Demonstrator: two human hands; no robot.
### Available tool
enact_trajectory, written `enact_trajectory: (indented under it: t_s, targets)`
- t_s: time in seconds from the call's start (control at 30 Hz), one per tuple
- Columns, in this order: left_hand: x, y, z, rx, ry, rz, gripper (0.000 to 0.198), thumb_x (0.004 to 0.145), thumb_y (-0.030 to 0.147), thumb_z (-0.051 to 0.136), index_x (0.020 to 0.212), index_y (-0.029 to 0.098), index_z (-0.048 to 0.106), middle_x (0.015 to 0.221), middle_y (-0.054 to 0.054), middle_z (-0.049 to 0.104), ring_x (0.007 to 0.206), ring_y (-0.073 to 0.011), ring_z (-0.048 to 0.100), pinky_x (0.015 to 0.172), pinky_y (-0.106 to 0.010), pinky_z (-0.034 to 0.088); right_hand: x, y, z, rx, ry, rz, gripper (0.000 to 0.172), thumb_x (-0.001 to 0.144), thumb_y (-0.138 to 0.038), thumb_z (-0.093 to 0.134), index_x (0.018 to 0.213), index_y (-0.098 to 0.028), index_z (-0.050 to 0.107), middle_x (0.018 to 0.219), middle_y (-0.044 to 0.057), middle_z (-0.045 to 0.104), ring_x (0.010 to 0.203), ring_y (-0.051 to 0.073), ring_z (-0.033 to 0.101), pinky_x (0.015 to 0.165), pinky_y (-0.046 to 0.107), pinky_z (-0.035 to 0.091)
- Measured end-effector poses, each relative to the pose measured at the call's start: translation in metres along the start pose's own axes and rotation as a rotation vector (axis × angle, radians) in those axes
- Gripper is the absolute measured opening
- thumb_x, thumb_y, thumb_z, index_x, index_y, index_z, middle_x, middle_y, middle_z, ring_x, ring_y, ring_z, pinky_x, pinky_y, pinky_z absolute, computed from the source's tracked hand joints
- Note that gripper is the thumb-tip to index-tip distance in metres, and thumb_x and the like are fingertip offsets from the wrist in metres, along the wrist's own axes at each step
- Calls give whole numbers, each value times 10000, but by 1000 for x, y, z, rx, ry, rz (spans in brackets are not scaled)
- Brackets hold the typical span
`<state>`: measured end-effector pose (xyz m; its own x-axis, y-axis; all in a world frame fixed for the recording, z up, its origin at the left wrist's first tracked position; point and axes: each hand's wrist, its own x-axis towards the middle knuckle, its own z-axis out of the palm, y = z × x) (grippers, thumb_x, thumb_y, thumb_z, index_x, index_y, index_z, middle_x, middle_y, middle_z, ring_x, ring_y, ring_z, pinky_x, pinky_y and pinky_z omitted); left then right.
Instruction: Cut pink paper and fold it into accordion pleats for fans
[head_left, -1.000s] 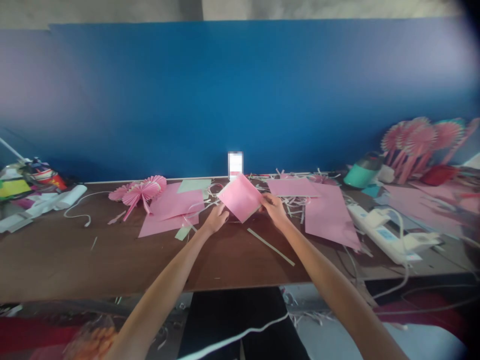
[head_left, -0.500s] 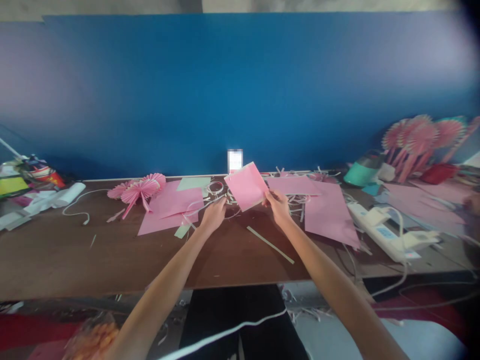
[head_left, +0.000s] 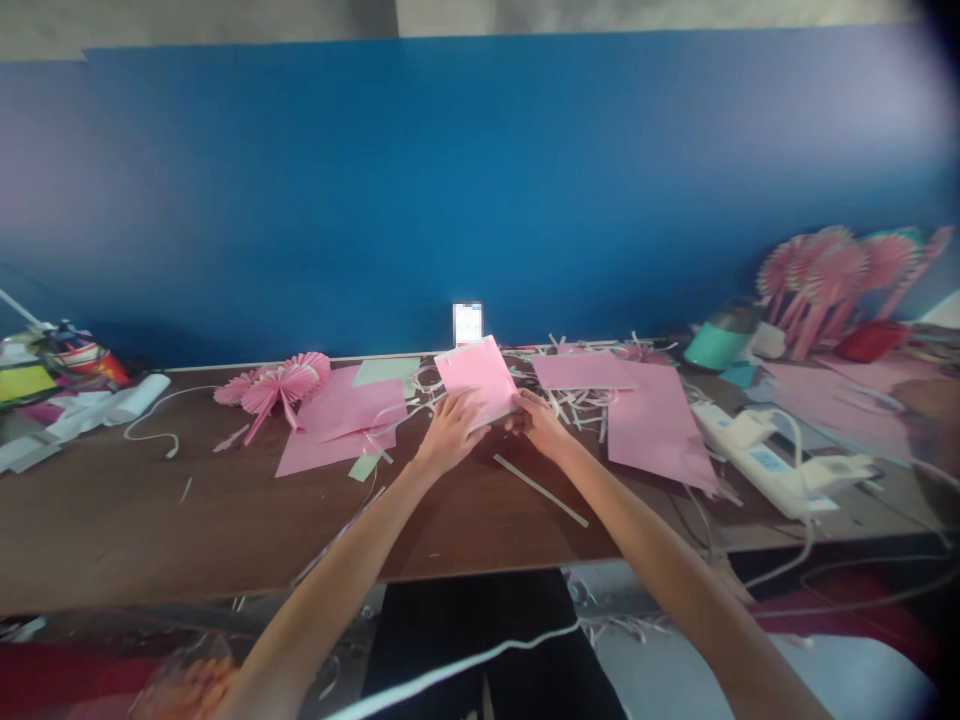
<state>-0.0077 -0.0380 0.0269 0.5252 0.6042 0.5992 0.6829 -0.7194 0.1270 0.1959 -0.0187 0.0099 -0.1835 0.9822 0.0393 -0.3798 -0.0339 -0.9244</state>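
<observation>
A small pink sheet of paper (head_left: 474,370) is held tilted above the brown table, in front of a phone with a lit screen. My left hand (head_left: 448,438) is at its lower left, fingers over the paper's face and thumb near the bottom edge. My right hand (head_left: 541,424) pinches the sheet at its lower right corner. Below my hands lies a pale narrow paper strip (head_left: 540,490). Another thin strip (head_left: 337,538) lies beside my left forearm.
Larger pink sheets (head_left: 660,425) lie right, more (head_left: 337,410) left, among paper scraps (head_left: 589,405). Pink folded-paper fans (head_left: 277,390) sit left; several stand far right. The phone (head_left: 468,320) leans by the blue partition. A power strip (head_left: 772,465) with cables is at right.
My left hand has moved right onto the pink paper, which has dropped slightly and shifted left. A thin strip now shows beside my left forearm. My right hand keeps its hold.
</observation>
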Motion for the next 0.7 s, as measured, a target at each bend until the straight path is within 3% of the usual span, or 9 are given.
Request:
enact_trajectory:
  t_s: [0.33,0.47,0.7]
  targets:
    - [-1,6,-4,-268,54,-30,264,861,186,477,1117,205,538,1222,-88,543,1167,-203,473,993,-400,385,-5,-8,5,66,-96,79,223,775,-380,603,843,-212,474,657,-36,576,561,120,608,443,193,398]
    - [-1,8,-1,-343,79,-47,245,880,211,472,1113,203,545,1181,-82,576,1137,-188,500,980,-384,404,-4,-6,4,94,-144,81,212,796,-390,586,855,-213,485,668,-36,587,582,120,618,441,190,396]
    - [-2,4,1,-442,113,-95,150,879,268,506,937,197,625,1057,-64,639,1053,-176,553,939,-368,429,-1,-1,1,-9,-99,68,227,794,-410,577,838,-216,467,601,-45,576,542,126,612,442,197,407]
